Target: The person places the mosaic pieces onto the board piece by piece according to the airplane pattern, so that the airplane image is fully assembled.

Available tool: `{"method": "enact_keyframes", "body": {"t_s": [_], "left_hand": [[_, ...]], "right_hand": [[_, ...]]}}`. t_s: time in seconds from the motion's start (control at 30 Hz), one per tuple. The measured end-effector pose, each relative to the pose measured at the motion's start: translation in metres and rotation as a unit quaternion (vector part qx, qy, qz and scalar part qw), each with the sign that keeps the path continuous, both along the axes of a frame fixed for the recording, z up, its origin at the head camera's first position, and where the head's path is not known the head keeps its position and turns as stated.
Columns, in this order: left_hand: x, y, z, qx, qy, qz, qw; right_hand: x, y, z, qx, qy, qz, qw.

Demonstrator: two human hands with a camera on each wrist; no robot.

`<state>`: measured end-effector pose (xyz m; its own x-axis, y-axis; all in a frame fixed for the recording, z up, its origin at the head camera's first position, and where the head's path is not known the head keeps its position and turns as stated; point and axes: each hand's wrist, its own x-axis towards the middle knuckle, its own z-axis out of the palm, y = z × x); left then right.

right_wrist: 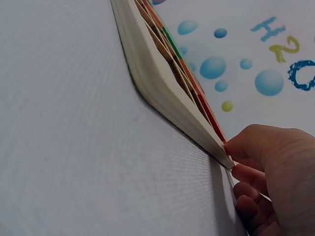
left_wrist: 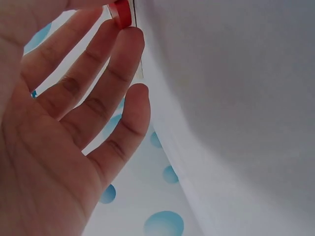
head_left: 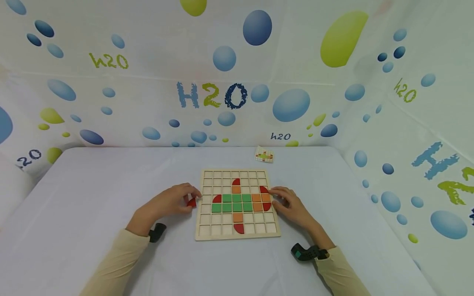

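A wooden grid board (head_left: 218, 231) lies on the white table, with green, orange and red tiles set in its squares. The green tiles (head_left: 237, 198) form a band across the middle. Beside the board's left edge, my left hand (head_left: 168, 201) pinches a red quarter-round tile (head_left: 191, 202) between thumb and fingers. That red tile (left_wrist: 123, 14) also shows at the fingertips in the left wrist view, partly hidden by the thumb. My right hand (head_left: 292, 205) rests at the board's right edge, thumb and fingertips touching the rim, close to the red tiles at that end.
Behind the board, toward the far table edge, lies a small pattern card (head_left: 264, 156) with a coloured figure on a grid. A white backdrop (head_left: 155, 102) with blue and green spots rises behind and to the sides. Each wrist wears a black strap device (head_left: 306, 252).
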<state>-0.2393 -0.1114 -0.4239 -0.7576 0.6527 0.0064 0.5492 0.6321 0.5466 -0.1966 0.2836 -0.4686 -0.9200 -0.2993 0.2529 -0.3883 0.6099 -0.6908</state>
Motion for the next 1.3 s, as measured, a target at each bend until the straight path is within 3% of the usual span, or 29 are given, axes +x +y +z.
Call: {"method": "enact_keyframes", "body": {"t_s": [0.2, 0.43, 0.6, 0.97, 1.3], "left_hand": [[-0.002, 0.007, 0.0, 0.016, 0.004, -0.031, 0.9994], [-0.003, 0.013, -0.005, 0.032, -0.033, -0.057, 0.9973], [-0.002, 0.015, -0.006, 0.044, -0.036, -0.073, 0.9957], [-0.001, 0.018, -0.007, 0.041, -0.037, -0.05, 0.9973], [0.001, 0.022, -0.009, 0.031, -0.011, -0.049, 0.9983]], "right_hand": [[0.0, 0.001, 0.0, 0.001, 0.0, -0.001, 1.0], [-0.001, 0.001, -0.002, -0.002, 0.007, 0.005, 1.0], [-0.002, 0.0, -0.003, 0.0, 0.004, 0.003, 1.0], [-0.004, 0.0, -0.005, 0.0, 0.0, -0.002, 1.0], [-0.004, 0.0, -0.004, 0.0, -0.008, -0.003, 1.0]]}}
